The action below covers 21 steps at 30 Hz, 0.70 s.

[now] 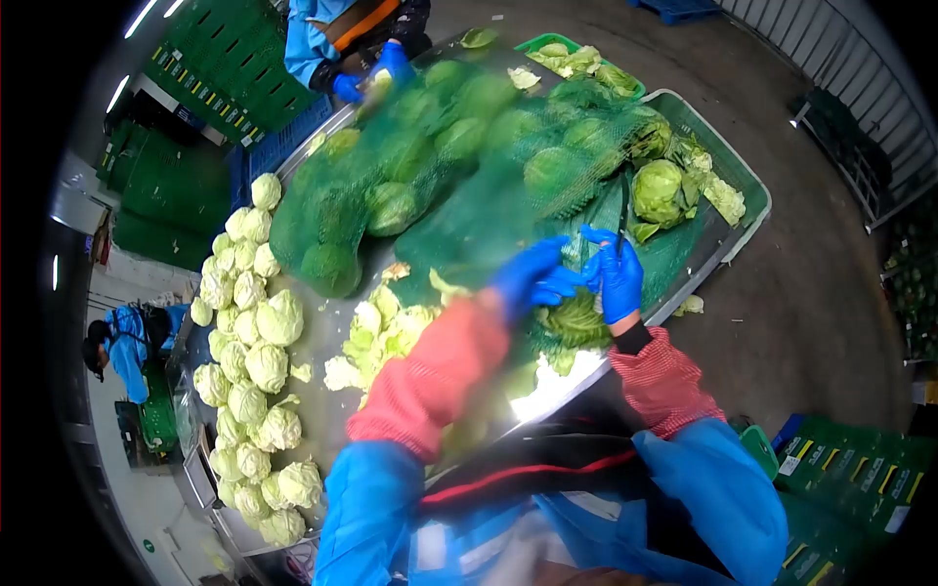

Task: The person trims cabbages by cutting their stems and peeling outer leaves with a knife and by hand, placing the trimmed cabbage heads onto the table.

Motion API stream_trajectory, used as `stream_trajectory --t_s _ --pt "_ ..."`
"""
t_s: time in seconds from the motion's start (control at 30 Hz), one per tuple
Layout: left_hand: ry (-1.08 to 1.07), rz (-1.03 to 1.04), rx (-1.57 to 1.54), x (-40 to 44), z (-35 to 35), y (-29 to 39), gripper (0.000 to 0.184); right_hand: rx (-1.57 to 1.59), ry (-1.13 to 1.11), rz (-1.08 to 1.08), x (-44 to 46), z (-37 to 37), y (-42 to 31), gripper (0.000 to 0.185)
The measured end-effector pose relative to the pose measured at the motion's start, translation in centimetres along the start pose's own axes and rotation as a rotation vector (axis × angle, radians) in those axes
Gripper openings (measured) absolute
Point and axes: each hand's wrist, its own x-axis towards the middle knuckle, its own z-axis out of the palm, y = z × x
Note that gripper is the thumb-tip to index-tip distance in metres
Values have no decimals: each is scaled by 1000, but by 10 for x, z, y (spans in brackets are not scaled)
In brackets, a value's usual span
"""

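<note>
My right hand (616, 280), in a blue glove, is closed around a knife (623, 207) whose dark, narrow blade points away from me. Just left of it, my left hand (535, 278) is blurred, its gloved fingers stretched and apart with nothing seen in them. Beneath both hands lies a loose green cabbage leaf (575, 320). A trimmed-looking green cabbage (662, 192) sits beyond my right hand. Green net sacks (410, 161) full of cabbages spread over the table ahead, partly smeared. Pale leaves (391, 332) are heaped by my left forearm.
Pale cabbages (267, 366) line the table's left side. A green crate (752, 200) with leaves stands at the right, and a smaller green tray (547, 44) at the far end. A co-worker (357, 39) in blue gloves works across the table; another person (132, 342) is at far left.
</note>
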Motion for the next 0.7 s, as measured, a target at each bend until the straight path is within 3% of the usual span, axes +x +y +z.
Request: stream_trajectory --t_s 0.03,0.1,0.17,0.2,0.3,0.37,0.43,0.5,0.53,0.6,0.7 --pt "-25 -144 38 39 -7 -14 55 -28 38 -4 13 -16 2 29" --pt "-21 192 577 91 -26 -36 54 -156 18 61 37 -54 22 28" --pt "224 180 549 149 -64 -48 50 -301 27 66 54 -73 31 28" --pt "454 2 245 180 -81 -38 48 -219 68 133 63 -74 33 29" --pt "899 377 634 189 -106 1 54 -215 -13 234 93 -86 45 30" --pt "986 469 756 222 -157 -8 62 -194 -78 355 119 -83 53 32" --pt "802 183 481 191 -103 22 76 -229 -75 292 150 -79 87 42" --pt "733 49 125 183 -73 31 77 -247 -95 360 168 -65 86 54" --pt "518 -28 -101 208 -113 5 72 -217 -105 398 174 -60 89 55" --pt "525 212 -62 189 -80 3 72 -189 -106 437 176 -54 91 56" --pt "410 198 -174 192 -96 -25 71 -148 -81 369 142 -50 71 54"
